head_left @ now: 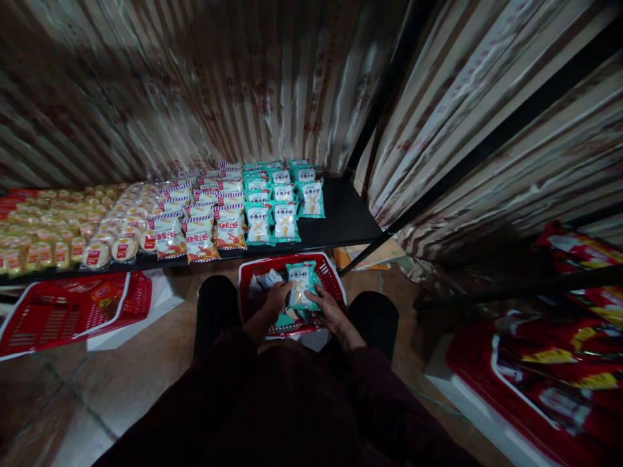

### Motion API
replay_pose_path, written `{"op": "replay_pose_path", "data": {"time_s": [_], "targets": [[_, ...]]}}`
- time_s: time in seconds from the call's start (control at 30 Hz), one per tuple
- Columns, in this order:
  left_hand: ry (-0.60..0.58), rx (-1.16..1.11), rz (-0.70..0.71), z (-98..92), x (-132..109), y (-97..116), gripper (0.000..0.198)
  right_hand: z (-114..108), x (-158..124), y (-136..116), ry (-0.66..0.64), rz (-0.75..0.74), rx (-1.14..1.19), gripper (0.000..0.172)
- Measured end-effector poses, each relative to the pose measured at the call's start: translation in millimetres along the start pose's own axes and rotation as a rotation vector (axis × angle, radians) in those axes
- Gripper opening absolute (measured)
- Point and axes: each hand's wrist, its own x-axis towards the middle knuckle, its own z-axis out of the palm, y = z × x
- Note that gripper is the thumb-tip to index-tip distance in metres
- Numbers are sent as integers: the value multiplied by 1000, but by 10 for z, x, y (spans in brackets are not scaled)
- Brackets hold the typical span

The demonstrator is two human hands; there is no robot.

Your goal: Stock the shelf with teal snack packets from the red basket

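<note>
A teal snack packet [300, 283] stands upright inside a red plastic basket [329, 270] between my knees. My left hand [275, 299] grips its left edge with closed fingers. My right hand [329, 311] holds its lower right side, fingers curled on it. More teal and white packets lie in the basket under my hands. On the low black shelf [348, 217] ahead, teal packets [280, 201] stand in rows beside red-and-white striped packets [207, 217].
Round yellow and pale snack packs [63, 227] fill the shelf's left part. A second red basket [68, 311] lies on the floor at left. Red bags [549, 363] are stacked at lower right. Striped curtains hang behind the shelf.
</note>
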Motion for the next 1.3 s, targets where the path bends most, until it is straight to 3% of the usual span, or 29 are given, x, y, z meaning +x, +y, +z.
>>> {"op": "replay_pose_path", "data": {"time_s": [0.17, 0.33, 0.63, 0.8, 0.93, 1.17, 1.3], "targets": [[-155, -112, -119, 98, -128, 22, 49, -31, -38, -42, -31, 27, 13, 59], [-152, -44, 44, 141, -157, 69, 51, -44, -4, -18, -47, -37, 49, 56], [-91, 37, 212, 335, -115, 96, 38, -182, 104, -133, 15, -134, 17, 59], [-23, 120, 212, 445, -103, 235, 26, -251, 160, -283, 15, -177, -12, 62], [49, 193, 291, 548, -51, 375, 20, -280, 207, -404, 3, -273, -87, 65], [44, 69, 411, 786, 150, 590, 38, -393, 433, -614, 106, -383, -168, 62], [60, 104, 480, 914, 231, 742, 39, -458, 607, -813, 144, -442, -202, 63]]}}
